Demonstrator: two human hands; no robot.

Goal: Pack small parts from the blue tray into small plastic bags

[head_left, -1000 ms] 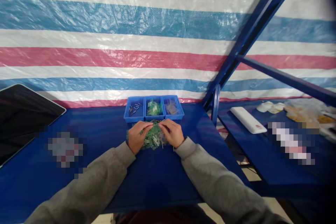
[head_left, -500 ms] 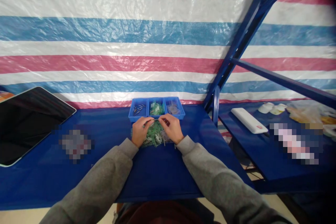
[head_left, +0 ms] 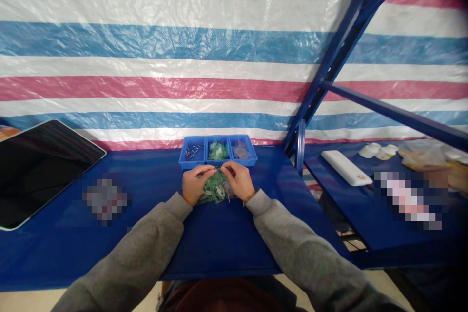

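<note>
The left hand [head_left: 195,185] and right hand [head_left: 240,180], grips pinched on a thin piece [head_left: 218,169] above green packets [head_left: 215,190], seemingly worked it, calling for steadiness next.

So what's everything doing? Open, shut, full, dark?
Left hand: grip pinched on a thin, straight piece.
Right hand: grip pinched on it too.
Left blue plastic box: open, few shiny pieces inside.
Middle blue plastic box: open, green pieces inside.
Right blue plastic box: open, clear pieces inside.
Green-and-clear plastic heap: loose, under the hands.
Black, white-edged flat screen: dark.
Striped plastic sheet: hanging, wrinkled.
Long white plastic block: lying flat.
</note>
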